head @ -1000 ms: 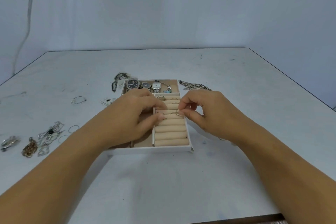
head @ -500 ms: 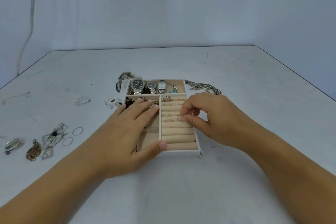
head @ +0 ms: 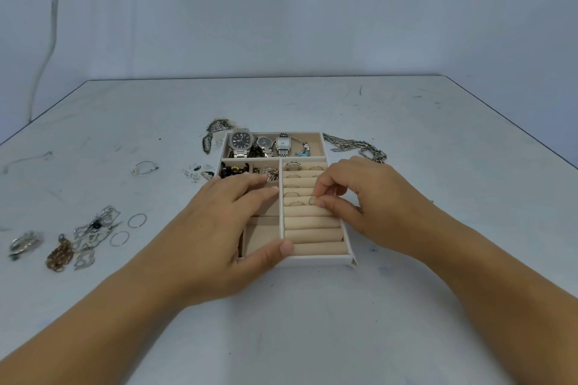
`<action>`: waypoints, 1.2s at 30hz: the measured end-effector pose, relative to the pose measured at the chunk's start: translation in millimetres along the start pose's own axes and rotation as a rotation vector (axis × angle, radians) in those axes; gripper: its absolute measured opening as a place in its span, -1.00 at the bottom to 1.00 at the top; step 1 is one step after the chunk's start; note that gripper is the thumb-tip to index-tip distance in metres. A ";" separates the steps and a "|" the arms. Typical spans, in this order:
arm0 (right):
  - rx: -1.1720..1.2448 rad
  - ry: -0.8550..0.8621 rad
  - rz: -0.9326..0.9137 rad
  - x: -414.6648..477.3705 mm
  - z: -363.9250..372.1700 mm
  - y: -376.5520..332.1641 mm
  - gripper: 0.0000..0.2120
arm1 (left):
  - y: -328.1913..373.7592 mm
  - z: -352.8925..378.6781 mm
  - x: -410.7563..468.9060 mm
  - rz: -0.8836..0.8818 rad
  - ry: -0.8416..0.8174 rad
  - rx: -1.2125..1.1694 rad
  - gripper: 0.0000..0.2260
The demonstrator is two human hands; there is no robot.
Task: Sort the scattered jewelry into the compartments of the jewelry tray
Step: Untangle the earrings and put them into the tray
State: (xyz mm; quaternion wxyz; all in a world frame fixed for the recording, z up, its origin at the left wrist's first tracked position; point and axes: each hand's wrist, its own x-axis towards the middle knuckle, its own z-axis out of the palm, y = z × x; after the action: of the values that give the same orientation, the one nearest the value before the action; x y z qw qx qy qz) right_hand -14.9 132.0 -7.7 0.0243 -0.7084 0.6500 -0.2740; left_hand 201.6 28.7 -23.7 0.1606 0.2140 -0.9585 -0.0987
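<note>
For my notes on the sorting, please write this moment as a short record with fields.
tray: white jewelry tray, beige lining
back compartment: three watches
ring rolls: several rings seated
right hand: pinches a ring at the ring rolls
left hand: flat on the tray, thumb at its front edge
loose on table: chain right; two hoops and pendants left

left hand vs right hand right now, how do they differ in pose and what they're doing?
The left hand lies flat and open across the tray's left compartments, thumb at the front rim; the right hand is curled over the ring rolls. The left hand holds nothing, seemingly steadying the tray; the right hand's fingertips pinch a thin ring at a slot between rolls. Both are bare and over the tray.
</note>
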 end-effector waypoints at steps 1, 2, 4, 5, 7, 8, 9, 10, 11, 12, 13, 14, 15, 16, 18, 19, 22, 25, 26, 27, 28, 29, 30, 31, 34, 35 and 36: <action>-0.002 -0.002 0.003 0.0 -0.4 -0.2 -0.97 | -0.1 -0.2 -0.2 -0.002 0.001 -0.007 -0.32; -0.005 -0.002 0.006 -0.1 -0.7 -0.5 -0.97 | -0.1 -0.5 -0.3 -0.007 0.001 -0.017 -0.32; -0.013 0.003 0.008 -0.2 -1.1 -0.8 -0.97 | -0.7 -0.8 -0.4 -0.017 0.004 -0.038 -0.31; -0.014 0.013 0.006 -0.2 -1.1 -0.8 -0.97 | -0.7 -0.9 -0.6 -0.025 0.003 -0.047 -0.31; -0.012 0.036 0.000 0.1 -0.9 -1.1 -0.97 | -1.0 -0.8 -0.5 -0.037 -0.002 -0.056 -0.30; -0.011 0.042 0.001 0.2 -0.8 -1.3 -0.97 | -1.0 -0.6 -0.3 -0.040 -0.001 -0.058 -0.30; -0.011 0.041 0.004 0.2 -0.7 -1.6 -0.97 | -0.9 -0.6 -0.4 -0.043 -0.001 -0.060 -0.30; -0.010 0.034 0.011 0.2 -0.6 -1.7 -0.98 | -0.9 -0.5 -0.4 -0.045 -0.001 -0.063 -0.30; -0.008 0.023 0.020 0.4 -0.2 -1.8 -0.98 | -1.0 -0.5 -0.4 -0.046 0.000 -0.065 -0.30; -0.003 0.010 0.031 1.0 0.1 -2.0 -0.97 | -1.1 -0.5 -0.5 -0.046 0.000 -0.066 -0.30; 0.005 -0.001 0.041 1.9 0.7 -2.4 -0.97 | -1.1 -0.6 -0.6 -0.047 0.000 -0.068 -0.30; 0.008 -0.012 0.052 3.2 1.2 -2.7 -0.96 | -1.1 -0.7 -0.8 -0.047 0.000 -0.069 -0.30; 0.000 -0.028 0.062 4.9 1.4 -3.2 -0.95 | -0.9 -0.7 -0.7 -0.046 0.000 -0.069 -0.31; -0.023 -0.050 0.069 6.9 1.5 -3.8 -0.93 | -0.9 -0.7 -0.6 -0.044 0.001 -0.067 -0.31; -0.084 -0.102 0.077 10.1 1.0 -4.9 -0.89 | -0.8 -0.8 -0.2 -0.045 0.002 -0.066 -0.31; -0.109 -0.126 0.081 10.6 0.3 -5.0 -0.87 | -0.7 -0.9 -0.2 -0.046 0.002 -0.067 -0.31; -0.119 -0.159 0.077 7.7 -4.9 -3.9 -0.83 | 0.4 -1.5 -0.6 -0.047 0.005 -0.074 -0.31; -0.028 -0.098 0.120 -0.3 -23.6 2.4 -0.81 | 1.4 -3.7 0.9 -0.047 0.010 -0.101 -0.32; -0.011 -0.073 0.149 -3.4 -32.9 6.7 -0.80 | 1.7 -5.0 1.8 -0.046 0.010 -0.109 -0.32; -0.006 -0.062 0.179 -7.1 -43.4 11.7 -0.79 | 3.2 -6.3 4.0 -0.041 0.008 -0.116 -0.33; -0.017 -0.068 0.206 -10.6 -53.6 16.6 -0.80 | 4.8 -7.3 6.4 -0.032 0.003 -0.118 -0.35; -0.045 -0.088 0.226 -14.3 -63.2 21.3 -0.81 | 7.4 -8.0 9.1 -0.018 -0.005 -0.115 -0.36; -0.086 -0.114 0.242 -18.6 -71.7 26.0 -0.82 | 11.0 -8.2 12.6 -0.002 -0.015 -0.111 -0.38; -0.129 -0.142 0.252 -23.6 -78.5 29.9 -0.83 | 15.6 -7.9 16.5 0.013 -0.027 -0.109 -0.39; -0.207 -0.211 0.282 -40.9 -88.3 40.0 -0.87 | 33.6 -3.9 32.6 0.047 -0.080 -0.134 -0.44; -0.205 -0.230 0.292 -47.2 -88.0 42.5 -0.88 | 40.7 -1.5 39.2 0.064 -0.091 -0.138 -0.46; -0.189 -0.246 0.299 -53.1 -85.8 43.8 -0.88 | 48.4 1.0 46.0 0.079 -0.100 -0.135 -0.49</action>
State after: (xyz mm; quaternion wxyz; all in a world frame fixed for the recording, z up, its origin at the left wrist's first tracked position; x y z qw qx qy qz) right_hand -90.9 202.5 29.1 0.0772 -0.6315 0.7627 -0.1164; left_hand 143.5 51.5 0.0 0.1304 0.1594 -0.9642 -0.1670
